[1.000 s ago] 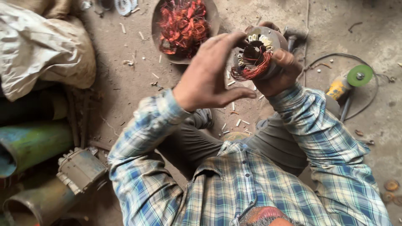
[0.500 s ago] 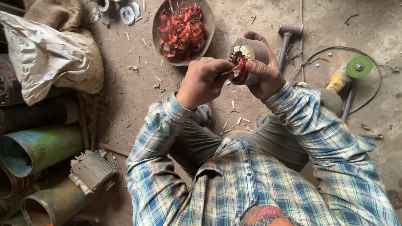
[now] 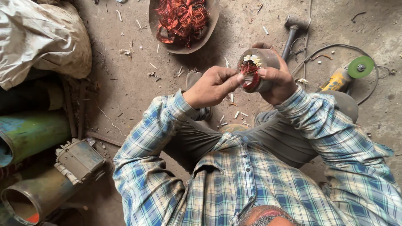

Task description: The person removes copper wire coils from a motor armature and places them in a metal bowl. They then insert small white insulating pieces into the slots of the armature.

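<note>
- The right hand [image 3: 277,81] wraps around a grey cylindrical motor stator [image 3: 256,69], fingers curled over its far side and the thumb pressed on the near rim, holding it up above the person's knees.
- The stator's open end faces the left hand; red-copper winding wire [image 3: 250,72] and pale slot strips show inside it.
- The left hand [image 3: 211,86] reaches in from beside it; its fingers [image 3: 234,79] are pressed together at the tips, pinching at the winding just at the stator's open end. Whether a strand sits between them is too small to tell.
- Beyond the fingers, on the dusty floor [image 3: 125,75], lies a round metal dish [image 3: 209,25] holding a tangle of loose copper wire [image 3: 182,19].
- Past the right hand's fingers lies a hammer [image 3: 293,29]; further out to that side, a yellow angle grinder [image 3: 341,75] with a green disc and its dark cord.
- Well apart on the left hand's side: a pale sack [image 3: 42,42], green and rusty pipes [image 3: 31,134] and a boxy grey motor part [image 3: 79,161].
- Small pale scraps [image 3: 236,114] litter the floor just beneath the hands.
</note>
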